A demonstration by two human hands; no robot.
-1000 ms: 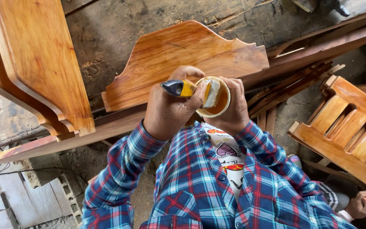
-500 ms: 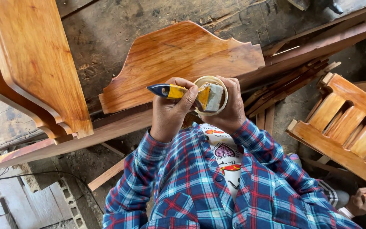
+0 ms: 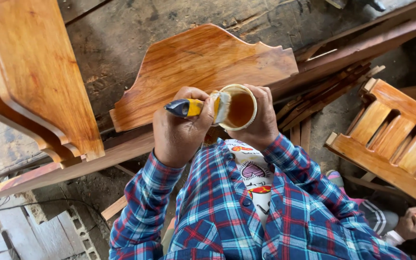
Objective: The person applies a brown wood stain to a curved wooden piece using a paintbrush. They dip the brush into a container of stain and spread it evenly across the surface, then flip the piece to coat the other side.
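Observation:
My left hand [image 3: 179, 130] grips a paintbrush [image 3: 196, 107] with a yellow and blue handle. Its pale bristles rest against the left rim of a small round cup [image 3: 239, 108] of amber varnish. My right hand [image 3: 263, 120] is wrapped around the cup from the right and holds it level in front of my chest. Both hands hover over the near edge of a glossy varnished wooden panel [image 3: 203, 62] with a stepped, curved outline, which lies just beyond them. My sleeves are blue and red plaid.
A second varnished carved board [image 3: 34, 82] stands at the left. A slatted wooden frame [image 3: 391, 135] sits at the right, and long wooden rails [image 3: 352, 53] run across behind. Another person's hand [image 3: 410, 224] shows at the lower right. Concrete blocks [image 3: 73, 226] lie at the lower left.
The brush has been drawn back from over the cup's mouth, so its bristles now sit on the left rim. Both hands stay together in front of my chest.

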